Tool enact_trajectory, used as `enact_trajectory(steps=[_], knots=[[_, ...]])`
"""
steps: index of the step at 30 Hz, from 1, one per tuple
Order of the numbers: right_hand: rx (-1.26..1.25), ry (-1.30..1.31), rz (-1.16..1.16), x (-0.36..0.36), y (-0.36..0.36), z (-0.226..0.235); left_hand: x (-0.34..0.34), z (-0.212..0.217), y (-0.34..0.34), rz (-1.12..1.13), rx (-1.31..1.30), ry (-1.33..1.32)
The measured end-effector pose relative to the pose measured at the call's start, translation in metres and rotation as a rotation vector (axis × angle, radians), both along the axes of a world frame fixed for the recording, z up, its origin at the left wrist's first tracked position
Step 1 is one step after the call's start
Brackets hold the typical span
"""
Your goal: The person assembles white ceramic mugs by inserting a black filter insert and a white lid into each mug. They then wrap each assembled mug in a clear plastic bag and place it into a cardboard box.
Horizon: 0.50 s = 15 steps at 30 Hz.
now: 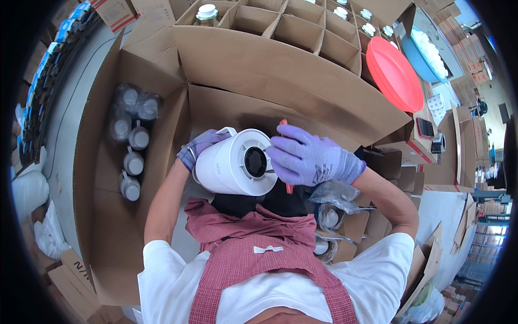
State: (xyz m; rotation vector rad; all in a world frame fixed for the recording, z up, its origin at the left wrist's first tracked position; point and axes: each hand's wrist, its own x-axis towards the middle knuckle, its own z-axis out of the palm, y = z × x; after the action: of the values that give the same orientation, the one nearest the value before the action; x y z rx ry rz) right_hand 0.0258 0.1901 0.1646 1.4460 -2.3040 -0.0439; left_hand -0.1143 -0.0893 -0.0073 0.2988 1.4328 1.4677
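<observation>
"Nearest?"
"Red checked cloth apron (243,264)."
"Past it?"
"White cylindrical handled jug (229,164), long axis running left-right, ribbed end facing right and upward. Purple-gloved left hand (206,146) clasps its left side; purple-gloved right hand (302,156) grips a thin red tool (290,189) by that end."
"Beyond?"
"Divided brown cardboard carton (297,32)."

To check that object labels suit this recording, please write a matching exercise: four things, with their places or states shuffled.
1. White jug
2. Slim red object
3. Pale mugs
4. Blue basin

A. Inside the open carton at left
B. In the right hand
C. Filled with white contents
D. Held by the left hand

Pairs: 1-D, 2-B, 3-A, 4-C
</observation>
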Motion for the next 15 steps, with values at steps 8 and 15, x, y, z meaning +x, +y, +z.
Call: enact_trajectory(steps=[8, 15], knots=[[-0.164, -0.133, 0.022, 0.004, -0.015, -0.013, -0.009, 0.019, 0.013, -0.257, -0.090, 0.174], [-0.062, -0.306, -0.016, 0.011, -0.001, -0.034, 0.024, 0.032, 0.008, 0.016, -0.114, 0.156]])
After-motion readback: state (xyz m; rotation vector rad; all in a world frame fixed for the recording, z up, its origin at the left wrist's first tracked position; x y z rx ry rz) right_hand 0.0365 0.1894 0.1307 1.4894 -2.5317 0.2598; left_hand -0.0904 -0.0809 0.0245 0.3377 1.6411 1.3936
